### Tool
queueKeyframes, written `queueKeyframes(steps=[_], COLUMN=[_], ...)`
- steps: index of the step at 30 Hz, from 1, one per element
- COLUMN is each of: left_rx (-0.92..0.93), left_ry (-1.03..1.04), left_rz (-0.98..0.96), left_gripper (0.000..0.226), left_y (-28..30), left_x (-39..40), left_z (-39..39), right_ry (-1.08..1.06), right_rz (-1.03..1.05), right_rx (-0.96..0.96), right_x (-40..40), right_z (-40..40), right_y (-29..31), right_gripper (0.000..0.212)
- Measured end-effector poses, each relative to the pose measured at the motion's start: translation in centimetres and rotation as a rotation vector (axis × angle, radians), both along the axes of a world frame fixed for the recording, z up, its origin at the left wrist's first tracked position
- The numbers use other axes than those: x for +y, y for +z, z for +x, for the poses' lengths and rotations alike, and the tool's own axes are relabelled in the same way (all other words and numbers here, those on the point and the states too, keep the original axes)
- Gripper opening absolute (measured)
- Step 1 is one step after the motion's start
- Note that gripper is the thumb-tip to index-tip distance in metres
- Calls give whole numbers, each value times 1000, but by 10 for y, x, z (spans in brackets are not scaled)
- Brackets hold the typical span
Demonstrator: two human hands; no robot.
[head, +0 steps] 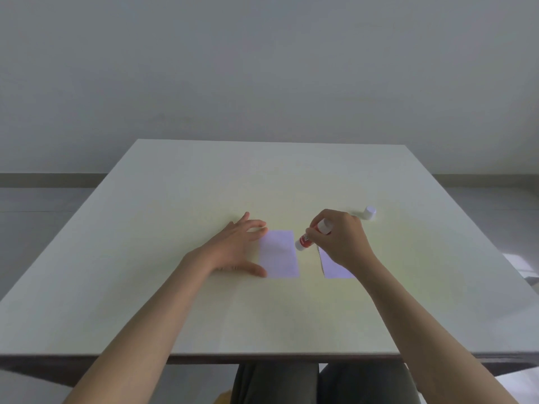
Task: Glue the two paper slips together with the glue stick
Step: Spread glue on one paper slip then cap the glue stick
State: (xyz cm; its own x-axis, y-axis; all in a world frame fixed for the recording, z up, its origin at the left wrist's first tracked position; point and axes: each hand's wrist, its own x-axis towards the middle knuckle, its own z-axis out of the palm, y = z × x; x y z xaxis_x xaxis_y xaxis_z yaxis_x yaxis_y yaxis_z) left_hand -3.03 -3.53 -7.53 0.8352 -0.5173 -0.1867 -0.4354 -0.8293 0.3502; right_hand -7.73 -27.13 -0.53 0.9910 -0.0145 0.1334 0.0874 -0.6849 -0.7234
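Observation:
Two white paper slips lie flat on the table. The left slip (279, 253) is fully visible, and my left hand (237, 249) rests open against its left edge, fingers spread. The right slip (334, 266) is partly hidden under my right hand (339, 239). That hand is shut on the red and white glue stick (312, 235), which is uncapped and tilted with its lower end pointing down-left, hovering between the two slips. The white cap (369, 212) stands on the table behind my right hand.
The pale square table (204, 310) fills the view, its front edge near my knees. A grey wall and floor lie beyond the far edge. A pale object (522, 265) sits off the table's right side.

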Motion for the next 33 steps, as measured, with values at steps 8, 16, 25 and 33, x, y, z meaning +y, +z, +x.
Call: queueKeyframes(steps=[8,16,25,33], left_rx=[18,33,34,56], left_ry=[-3,7,-41,-27], left_rz=[57,104,228,225], left_gripper=[105,99,89,90], left_y=[4,19,31,37], left_x=[-2,-8,-14,-17], left_z=[-1,-3,-4,-5], right_ry=[26,44,92,98], right_rz=[-57,-162,-194,-225], right_rx=[-54,-47,-74,-107], right_x=[25,28,30,30], right_z=[20,27,27,22], right_y=[-6,-12,-12,-12], right_gripper=[4,8,7,9])
